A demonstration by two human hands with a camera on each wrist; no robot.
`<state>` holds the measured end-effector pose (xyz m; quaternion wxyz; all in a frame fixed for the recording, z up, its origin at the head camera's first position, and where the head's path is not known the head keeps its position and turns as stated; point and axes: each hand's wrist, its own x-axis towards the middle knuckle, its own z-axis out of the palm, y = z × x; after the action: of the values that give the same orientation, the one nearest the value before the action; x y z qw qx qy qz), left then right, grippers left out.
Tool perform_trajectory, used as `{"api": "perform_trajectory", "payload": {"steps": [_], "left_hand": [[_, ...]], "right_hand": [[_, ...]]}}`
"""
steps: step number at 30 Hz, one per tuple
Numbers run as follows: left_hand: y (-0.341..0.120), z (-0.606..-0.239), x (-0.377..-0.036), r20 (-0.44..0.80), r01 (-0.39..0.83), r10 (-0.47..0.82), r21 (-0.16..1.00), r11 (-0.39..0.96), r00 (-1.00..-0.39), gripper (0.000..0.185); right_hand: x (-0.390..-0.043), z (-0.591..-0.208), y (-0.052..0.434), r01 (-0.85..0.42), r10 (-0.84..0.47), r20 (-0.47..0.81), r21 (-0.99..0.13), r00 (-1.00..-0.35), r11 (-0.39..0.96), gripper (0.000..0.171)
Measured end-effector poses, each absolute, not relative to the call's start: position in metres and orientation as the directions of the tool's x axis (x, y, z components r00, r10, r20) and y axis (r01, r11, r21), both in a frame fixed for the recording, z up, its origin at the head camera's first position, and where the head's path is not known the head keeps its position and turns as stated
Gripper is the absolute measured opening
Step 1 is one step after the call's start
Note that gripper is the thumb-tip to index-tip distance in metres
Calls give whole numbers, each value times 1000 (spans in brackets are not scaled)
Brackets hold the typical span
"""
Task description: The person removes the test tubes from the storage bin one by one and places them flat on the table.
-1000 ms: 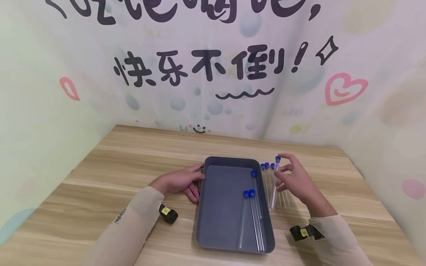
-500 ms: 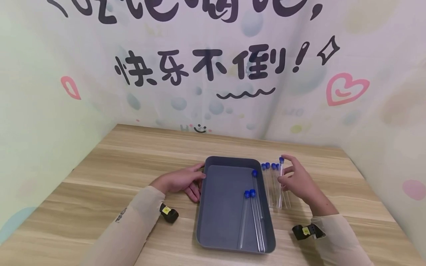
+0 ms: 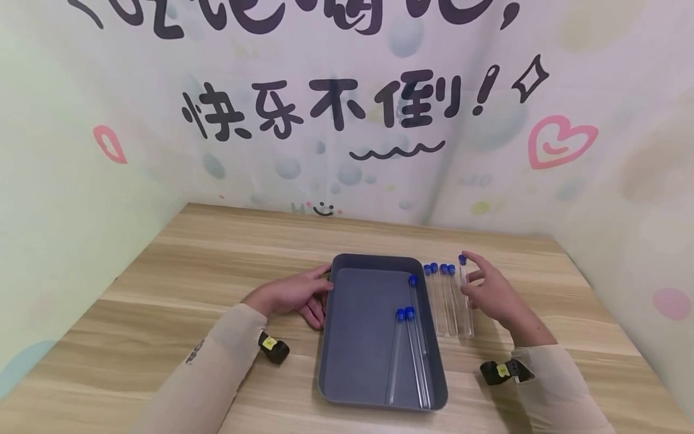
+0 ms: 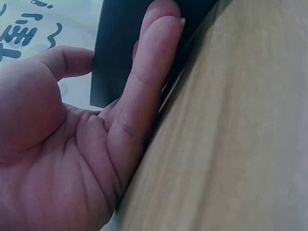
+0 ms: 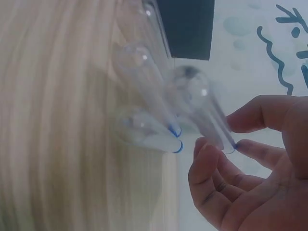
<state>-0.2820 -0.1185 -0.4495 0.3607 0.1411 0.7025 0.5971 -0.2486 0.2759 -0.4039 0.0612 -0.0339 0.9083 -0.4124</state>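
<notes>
- Right hand (image 3: 490,295): its thumb and fingers pinch one slim, clear, round-bottomed test tube with a blue cap (image 3: 467,313) near the capped end, and a fingertip reaches the cap.
- The held tube slants to the right of the other tubes, cap end raised; whether its rounded bottom touches the table is hard to tell.
- Beside it, four matching clear tubes with blue caps (image 3: 444,269) lie in a loose row on the table, along the tray's right side.
- Left hand (image 3: 293,295): its fingers lie mostly straight against the tray's left wall, with the thumb at the rim, apparently steadying it.
- Step in hand, as a judgement: handling a single tube. The next move seems to call for a firm but light pinch, since the wall looks slick and the neighbours sit close.
- Shallow dark-grey tray, rectangular with rounded corners (image 3: 358,349): smooth and matte, standing between the hands. Three more capped tubes (image 3: 410,314) rest along its right half, one farther back.
- Underneath, a pale wooden table (image 3: 135,271) with streaky grain.
- Behind, a soft printed cloth backdrop (image 3: 260,181) bears black lettering and pink hearts.
</notes>
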Motion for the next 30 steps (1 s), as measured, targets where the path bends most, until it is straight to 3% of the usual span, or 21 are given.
{"api": "perform_trajectory", "payload": {"steps": [10,30], "left_hand": [[-120,-450,-281,-335,-230,625,942,245,-705,64],[-121,-453,-284,-331,-229,626,943,241,-706,63]], "right_hand": [[-250,-410,280,36,-77,-120,-733,-990,679,77],[-254,-421,282,28,-66,-125,-630,-990,776,57]]}}
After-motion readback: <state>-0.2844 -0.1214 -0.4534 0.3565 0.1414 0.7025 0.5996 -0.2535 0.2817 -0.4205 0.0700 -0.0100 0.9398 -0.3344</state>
